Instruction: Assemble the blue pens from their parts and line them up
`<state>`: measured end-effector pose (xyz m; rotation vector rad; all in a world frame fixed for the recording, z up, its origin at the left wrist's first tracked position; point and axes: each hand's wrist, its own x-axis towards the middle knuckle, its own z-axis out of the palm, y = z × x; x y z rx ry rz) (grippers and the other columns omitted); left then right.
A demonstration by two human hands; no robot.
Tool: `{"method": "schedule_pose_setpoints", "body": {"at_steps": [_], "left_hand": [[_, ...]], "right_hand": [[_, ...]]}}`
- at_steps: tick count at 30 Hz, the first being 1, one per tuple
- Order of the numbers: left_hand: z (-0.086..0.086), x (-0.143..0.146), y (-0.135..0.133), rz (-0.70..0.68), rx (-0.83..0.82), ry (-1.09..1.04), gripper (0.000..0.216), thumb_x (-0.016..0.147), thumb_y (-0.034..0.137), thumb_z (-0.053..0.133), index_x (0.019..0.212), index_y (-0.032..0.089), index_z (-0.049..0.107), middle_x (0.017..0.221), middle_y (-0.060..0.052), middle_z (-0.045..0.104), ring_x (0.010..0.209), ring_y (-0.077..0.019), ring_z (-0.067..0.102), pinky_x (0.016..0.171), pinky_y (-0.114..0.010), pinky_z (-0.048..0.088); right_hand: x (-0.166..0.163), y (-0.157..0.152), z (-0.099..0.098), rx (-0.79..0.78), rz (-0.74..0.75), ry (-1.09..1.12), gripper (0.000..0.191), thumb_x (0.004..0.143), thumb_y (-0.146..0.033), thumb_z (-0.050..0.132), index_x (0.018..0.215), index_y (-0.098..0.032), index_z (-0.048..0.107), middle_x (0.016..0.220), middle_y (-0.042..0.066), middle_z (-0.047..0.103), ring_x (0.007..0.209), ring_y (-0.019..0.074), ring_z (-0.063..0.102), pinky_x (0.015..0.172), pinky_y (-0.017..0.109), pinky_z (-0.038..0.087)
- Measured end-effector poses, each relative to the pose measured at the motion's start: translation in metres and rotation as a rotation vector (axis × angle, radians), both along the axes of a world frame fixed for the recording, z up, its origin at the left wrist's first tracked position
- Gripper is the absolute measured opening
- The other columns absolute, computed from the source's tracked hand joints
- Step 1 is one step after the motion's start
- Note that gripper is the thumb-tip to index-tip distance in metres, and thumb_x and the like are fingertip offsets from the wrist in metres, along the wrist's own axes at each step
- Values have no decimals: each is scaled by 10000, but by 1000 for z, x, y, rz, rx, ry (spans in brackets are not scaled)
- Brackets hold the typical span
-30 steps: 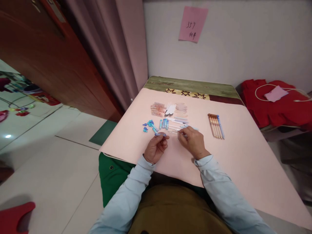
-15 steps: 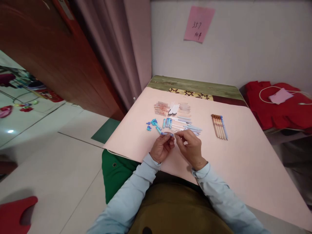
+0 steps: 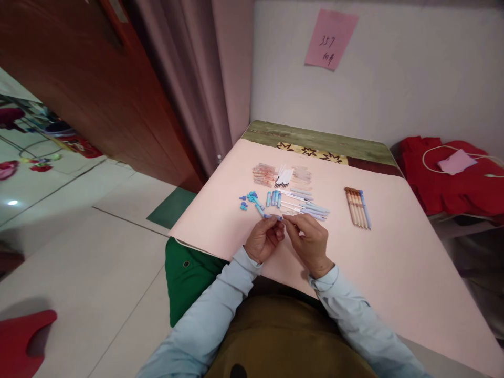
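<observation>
My left hand (image 3: 263, 240) is closed around a short blue pen barrel piece (image 3: 272, 216), which points to the right. At the right end of that piece, the fingertips of my right hand (image 3: 311, 242) are pinched together; whatever they hold is too small to make out. Just beyond my hands lie several blue barrel sections (image 3: 274, 198) and a small heap of blue caps or clickers (image 3: 252, 197). Pale blue pen barrels (image 3: 313, 209) are spread beyond my right fingers, with thin white refills among them.
White refills with black ends (image 3: 284, 176) lie between reddish patterned pieces (image 3: 264, 175) and pale clear pieces (image 3: 302, 175). Several whole-looking pens (image 3: 358, 209), brown-topped plus one blue, rest in a row at right. Red cloth (image 3: 452, 178) sits beyond the pink-covered table (image 3: 394, 273).
The view has shifted slightly. My hands stay together at the blue barrel piece, the right fingertips still at its end. Nothing on the table has visibly moved.
</observation>
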<state>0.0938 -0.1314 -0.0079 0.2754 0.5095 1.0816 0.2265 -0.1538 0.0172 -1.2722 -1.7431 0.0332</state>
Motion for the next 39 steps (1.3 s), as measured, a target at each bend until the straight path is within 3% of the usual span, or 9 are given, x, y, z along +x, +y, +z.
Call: {"method": "schedule_pose_setpoints", "body": {"at_steps": [6, 12, 17, 22, 26, 39], "left_hand": [[3, -8, 1, 23, -93, -49, 106, 784, 191, 688, 850, 126, 636, 748, -54, 685, 523, -71, 524, 475, -182, 411], [5, -7, 3, 18, -96, -108, 57, 840, 141, 626, 892, 123, 637, 749, -34, 647, 527, -48, 499, 469, -151, 405], [9, -8, 7, 113, -130, -132, 94, 906, 129, 552, 857, 113, 630, 746, -25, 630, 522, -28, 475, 479, -130, 414], [10, -6, 6, 97, -141, -93, 80, 901, 122, 555, 873, 112, 630, 746, -33, 643, 530, -37, 496, 481, -138, 420], [9, -5, 3, 42, -91, -34, 47, 875, 140, 597, 900, 119, 632, 756, -38, 652, 531, -46, 508, 475, -149, 414], [5, -8, -1, 53, -57, 15, 75, 842, 149, 649, 908, 118, 634, 743, -28, 654, 521, -42, 508, 461, -144, 405]], "right_hand": [[39, -5, 8, -63, -178, 129, 204, 927, -333, 576, 941, -210, 739, 826, 49, 704, 675, 150, 597, 640, 286, 487], [82, -4, -12, -89, -377, 130, 226, 905, -343, 584, 879, -186, 746, 774, 35, 685, 625, 139, 561, 615, 274, 440], [79, -3, -29, -174, -376, -25, 227, 912, -327, 555, 922, -206, 746, 794, 28, 679, 649, 140, 571, 635, 273, 399], [80, -2, -36, -223, -339, -216, 202, 881, -347, 605, 976, -222, 733, 895, 51, 693, 837, 199, 592, 764, 315, 382], [83, -1, -39, -270, -337, -286, 186, 873, -364, 632, 952, -229, 733, 890, 48, 692, 848, 210, 584, 777, 329, 363], [82, -6, -34, -288, -373, 66, 279, 952, -387, 483, 1011, -222, 700, 875, 29, 735, 767, 182, 653, 690, 276, 442]]}}
